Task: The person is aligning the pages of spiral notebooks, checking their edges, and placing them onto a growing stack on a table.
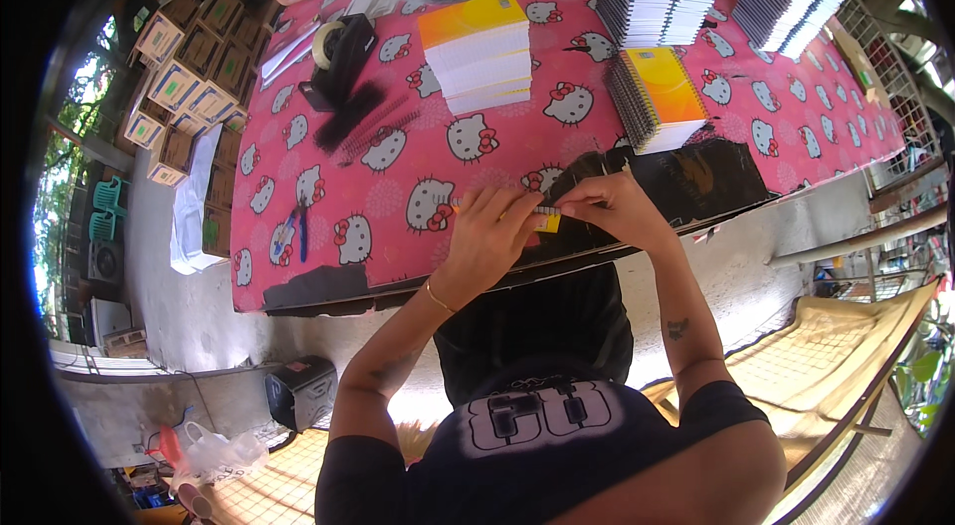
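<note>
The left hand (490, 232) grips the small yellow notebook (548, 223) above the near edge of the pink-covered table (388, 207). The right hand (622, 209) brings its thumb and index finger to the notebook's right end; the exact pinch cannot be told. 1 blue-handled tool (303, 239) lies left; 1 spiral-notebook stack (668, 92) stands beyond the right hand.
</note>
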{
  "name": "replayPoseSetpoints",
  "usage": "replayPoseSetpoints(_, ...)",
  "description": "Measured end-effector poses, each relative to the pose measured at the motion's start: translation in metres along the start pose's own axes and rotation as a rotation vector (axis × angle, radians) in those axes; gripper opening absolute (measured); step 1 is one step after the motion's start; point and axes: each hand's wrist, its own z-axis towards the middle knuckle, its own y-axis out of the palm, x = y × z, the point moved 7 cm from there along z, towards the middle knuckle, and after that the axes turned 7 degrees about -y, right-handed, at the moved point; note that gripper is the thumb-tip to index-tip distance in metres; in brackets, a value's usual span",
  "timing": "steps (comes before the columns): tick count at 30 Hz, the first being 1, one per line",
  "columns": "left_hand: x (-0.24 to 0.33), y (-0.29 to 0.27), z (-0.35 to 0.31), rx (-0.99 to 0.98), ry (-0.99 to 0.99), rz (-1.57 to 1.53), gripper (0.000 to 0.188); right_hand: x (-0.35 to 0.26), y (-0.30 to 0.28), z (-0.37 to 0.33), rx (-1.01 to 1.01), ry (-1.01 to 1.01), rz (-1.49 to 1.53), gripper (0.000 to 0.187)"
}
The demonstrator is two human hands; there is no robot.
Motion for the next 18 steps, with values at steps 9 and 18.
replayPoseSetpoints(9,0.007,0.002,0.000,-0.018,0.030,0.050,0.024,-0.020,0.010,-0.001,0.183,-0.269,-0.163,0.012)
replayPoseSetpoints(18,0.012,-0.004,0.004,-0.007,0.026,0.080,0.026,-0.005,0.012,-0.025,0.410,-0.059,0.075,0.020)
